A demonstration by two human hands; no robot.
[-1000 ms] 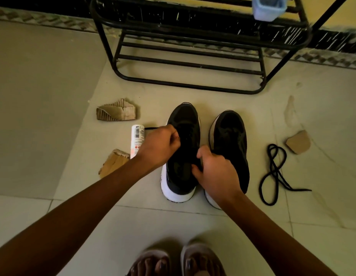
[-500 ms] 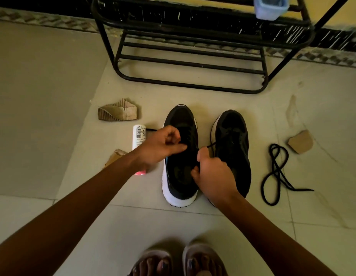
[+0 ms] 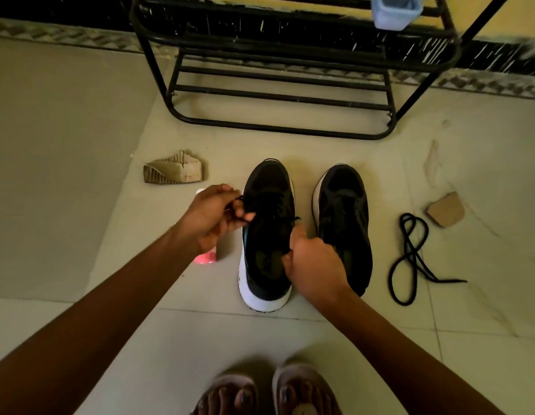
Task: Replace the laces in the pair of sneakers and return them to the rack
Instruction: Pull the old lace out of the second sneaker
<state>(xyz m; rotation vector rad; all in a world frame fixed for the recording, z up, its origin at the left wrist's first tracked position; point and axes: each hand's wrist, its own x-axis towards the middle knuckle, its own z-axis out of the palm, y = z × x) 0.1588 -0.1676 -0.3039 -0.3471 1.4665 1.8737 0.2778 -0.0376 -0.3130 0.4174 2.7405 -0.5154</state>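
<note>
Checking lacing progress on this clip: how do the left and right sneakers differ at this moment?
The left hand and right hand hold a black lace at the left sneaker; the right sneaker stands aside. The left sneaker's white heel shows; the right sneaker's is mostly behind the right arm. Both are black, toes toward the rack.

Home entryway, tiled floor [image 3: 80, 145], shoe rack [image 3: 284, 73]

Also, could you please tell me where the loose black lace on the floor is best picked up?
Pinch the loose lace at its free end, coming from above on the right. That end lies straight, clear of the loops, so lifting it should draw the rest out untangled.
</note>
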